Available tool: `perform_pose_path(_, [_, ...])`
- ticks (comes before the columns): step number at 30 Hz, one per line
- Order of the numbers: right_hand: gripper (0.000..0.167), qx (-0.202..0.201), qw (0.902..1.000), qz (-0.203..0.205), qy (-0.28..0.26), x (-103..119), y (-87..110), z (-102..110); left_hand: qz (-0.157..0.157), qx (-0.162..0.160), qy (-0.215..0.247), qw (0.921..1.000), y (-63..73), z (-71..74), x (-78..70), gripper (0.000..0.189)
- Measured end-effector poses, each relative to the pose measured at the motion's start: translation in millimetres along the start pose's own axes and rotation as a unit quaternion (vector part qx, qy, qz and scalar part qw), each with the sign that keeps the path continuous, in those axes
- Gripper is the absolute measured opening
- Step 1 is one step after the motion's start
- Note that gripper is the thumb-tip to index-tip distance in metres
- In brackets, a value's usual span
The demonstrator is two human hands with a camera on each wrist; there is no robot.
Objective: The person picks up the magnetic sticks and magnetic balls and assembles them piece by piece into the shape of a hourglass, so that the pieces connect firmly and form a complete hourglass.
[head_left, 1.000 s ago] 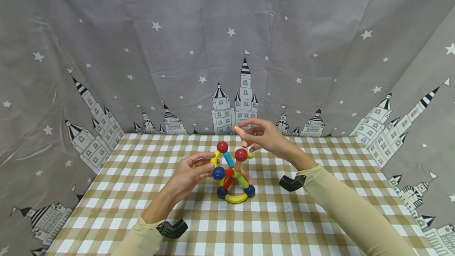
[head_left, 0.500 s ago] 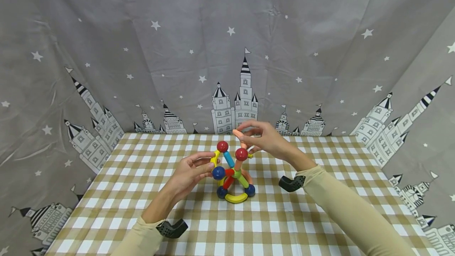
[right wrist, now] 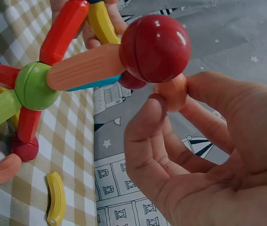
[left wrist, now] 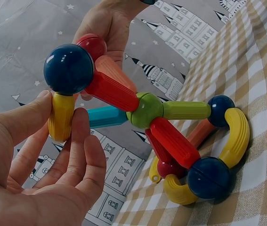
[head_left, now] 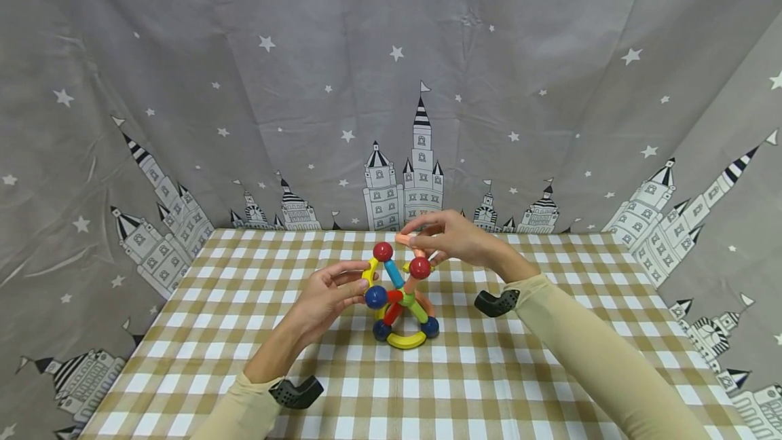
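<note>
A ball-and-rod building-toy frame stands on the checkered tablecloth, with rods spreading from a green ball [left wrist: 145,110] at its centre. My left hand [head_left: 324,297] pinches a yellow curved rod [left wrist: 61,117] between thumb and fingers; a blue ball [left wrist: 68,69] sits at the rod's end. On the other side, my right hand [head_left: 455,240] pinches an orange curved rod [right wrist: 172,96], one end right at a red ball [right wrist: 156,48]. That ball tops a straight orange rod [right wrist: 86,67] leaning up from the centre. A second red ball [head_left: 383,251] sits atop a blue rod [head_left: 394,275].
Behind the frame, a loose yellow curved rod [right wrist: 56,197] lies on the checkered tablecloth [head_left: 489,386]. The frame's base has blue balls [head_left: 430,327] joined by a yellow curved rod [head_left: 406,341]. A grey curtain [head_left: 275,107] hangs beyond the table's back edge.
My right hand has lowered the orange curved rod to the red ball and tipped it flatter. That ball has shifted slightly right. My left hand has stayed in place.
</note>
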State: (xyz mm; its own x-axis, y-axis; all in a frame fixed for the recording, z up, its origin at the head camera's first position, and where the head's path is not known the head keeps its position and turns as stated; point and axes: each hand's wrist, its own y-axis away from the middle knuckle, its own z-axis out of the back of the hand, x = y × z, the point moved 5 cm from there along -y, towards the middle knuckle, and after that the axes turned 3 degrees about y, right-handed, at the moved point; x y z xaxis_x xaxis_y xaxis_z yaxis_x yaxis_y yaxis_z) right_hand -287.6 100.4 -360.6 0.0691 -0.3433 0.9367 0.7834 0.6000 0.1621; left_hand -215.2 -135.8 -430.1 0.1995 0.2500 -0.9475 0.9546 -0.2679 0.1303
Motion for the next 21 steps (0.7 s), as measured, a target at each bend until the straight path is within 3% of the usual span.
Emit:
perform_pose_path(8, [0.030,0.032,0.9994,-0.007,-0.011,-2,-5.6,0,0.001,-0.001,0.000,1.0000,0.3,0.8,0.5,0.042])
perform_pose_path(21, [0.028,0.060,0.9977,-0.021,0.023,-2,-14.2,2,0.004,-0.007,-0.009,0.9999,1.8,-0.5,-1.4,0.040])
